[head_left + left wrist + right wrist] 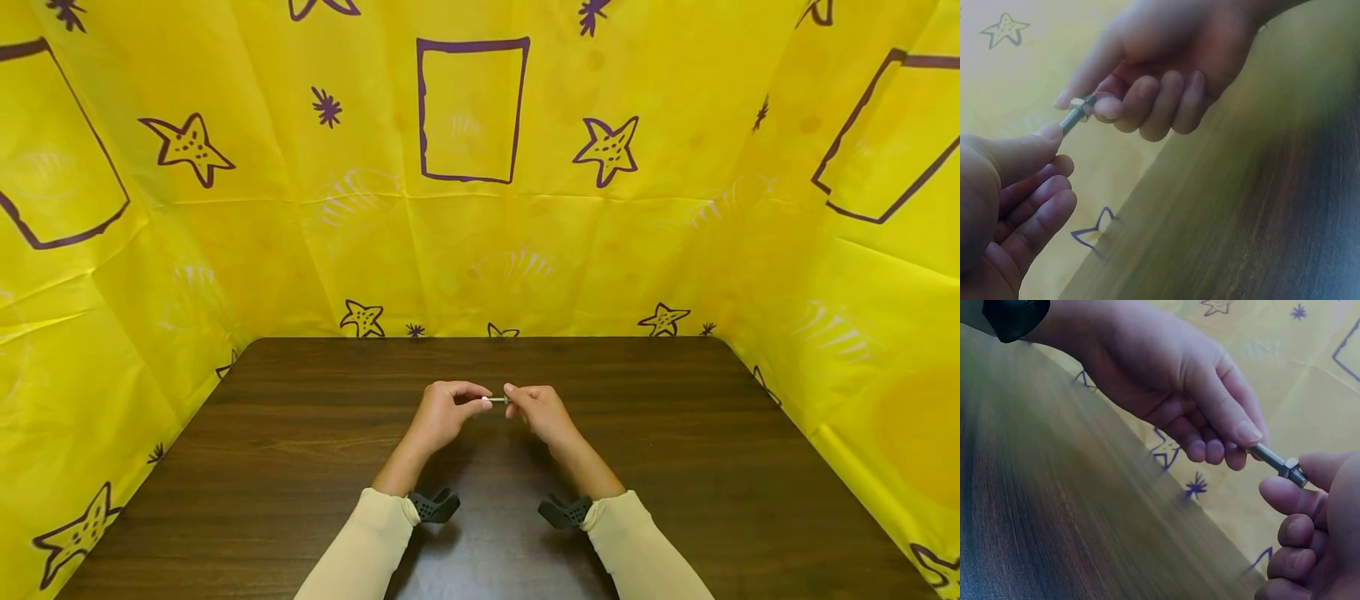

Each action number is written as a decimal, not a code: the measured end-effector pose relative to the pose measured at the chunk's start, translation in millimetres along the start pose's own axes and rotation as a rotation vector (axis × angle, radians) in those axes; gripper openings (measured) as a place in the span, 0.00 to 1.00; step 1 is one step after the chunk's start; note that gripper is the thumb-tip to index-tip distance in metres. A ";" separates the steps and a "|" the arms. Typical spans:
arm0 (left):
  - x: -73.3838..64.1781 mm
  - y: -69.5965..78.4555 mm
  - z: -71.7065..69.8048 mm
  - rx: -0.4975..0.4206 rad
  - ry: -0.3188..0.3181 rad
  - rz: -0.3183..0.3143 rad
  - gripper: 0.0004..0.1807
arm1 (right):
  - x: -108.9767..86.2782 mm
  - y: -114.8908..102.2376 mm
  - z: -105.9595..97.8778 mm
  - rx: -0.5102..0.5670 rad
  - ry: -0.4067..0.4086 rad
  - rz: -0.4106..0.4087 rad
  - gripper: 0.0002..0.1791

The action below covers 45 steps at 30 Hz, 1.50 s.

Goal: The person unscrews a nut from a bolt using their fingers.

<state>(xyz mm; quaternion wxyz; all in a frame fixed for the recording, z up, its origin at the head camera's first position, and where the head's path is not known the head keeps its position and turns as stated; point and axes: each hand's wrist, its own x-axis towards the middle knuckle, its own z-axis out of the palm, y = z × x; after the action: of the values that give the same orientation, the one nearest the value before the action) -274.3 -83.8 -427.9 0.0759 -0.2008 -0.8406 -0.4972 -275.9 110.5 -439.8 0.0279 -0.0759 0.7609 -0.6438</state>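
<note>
A metal bolt [1267, 454] spans the space between the two hands, raised over the table. My left hand [442, 412] pinches one end of it between thumb and fingertips, hiding that end. Toward the bolt's other end sits a hex nut [1289, 467], with a short length of thread showing past it. The thumb and index finger of my right hand [543, 410] are at opposite sides of this nut, while its other fingers curl in toward the palm. In the left wrist view the nut [1080, 110] shows pale on the dark threaded shank.
A dark wood-grain table [300, 467] lies beneath both hands. Yellow cloth [255, 250] printed with starfish and frames hangs around its back and sides. Dark wrist mounts [435, 506] are strapped at the cuffs of the light sleeves [363, 542].
</note>
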 end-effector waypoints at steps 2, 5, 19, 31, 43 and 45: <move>-0.1 0.1 -0.3 -0.003 0.001 0.001 0.06 | -0.9 -0.6 0.3 0.008 -0.011 -0.003 0.23; 0.2 0.5 -0.9 -0.006 0.007 0.008 0.06 | -1.9 -2.5 0.2 0.020 -0.018 -0.010 0.23; -1.5 0.3 -5.2 -0.015 0.021 0.006 0.08 | -0.6 -6.0 -1.2 0.078 -0.062 0.003 0.16; 0.5 -1.6 -6.5 -0.019 0.028 -0.006 0.08 | -16.2 -28.4 -0.8 0.094 -0.099 -0.140 0.12; -0.6 -3.0 -5.9 -0.038 0.016 -0.002 0.06 | -15.7 -24.4 -2.3 0.061 -0.104 -0.202 0.17; -0.7 -3.3 -5.6 -0.037 0.016 0.001 0.06 | -15.9 -24.7 -2.5 0.056 -0.108 -0.198 0.18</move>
<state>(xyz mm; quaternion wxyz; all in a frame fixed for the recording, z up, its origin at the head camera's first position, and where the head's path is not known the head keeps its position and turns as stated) -275.4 -90.3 -428.0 0.0793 -0.1987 -0.8306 -0.5141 -258.7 111.5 -415.9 0.0075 -0.1844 0.7289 -0.6593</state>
